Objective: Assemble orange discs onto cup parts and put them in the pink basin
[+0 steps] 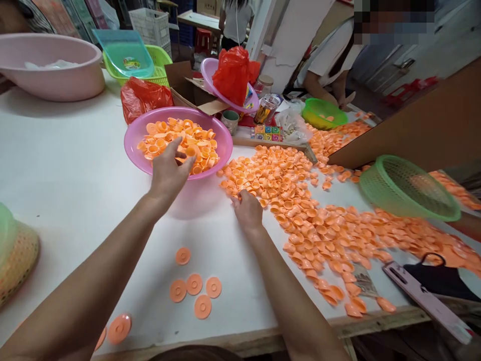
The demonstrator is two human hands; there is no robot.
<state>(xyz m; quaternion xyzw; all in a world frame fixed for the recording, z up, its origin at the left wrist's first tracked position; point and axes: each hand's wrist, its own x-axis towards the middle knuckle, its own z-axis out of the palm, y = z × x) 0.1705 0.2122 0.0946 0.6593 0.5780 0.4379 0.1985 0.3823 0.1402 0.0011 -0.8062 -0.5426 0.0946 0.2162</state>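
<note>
As orange cups [291, 183] spread to the near edge of the desk [240, 301], presumably for reach, the right grip [248, 213] meets them, closure indeterminable. The left grip [168, 173] stands apart over the cup-filled basin [134, 143].

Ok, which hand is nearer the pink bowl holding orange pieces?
Left. The left hand is over the near rim of the pink bowl; the right hand is outside, at the loose orange pieces.
</note>
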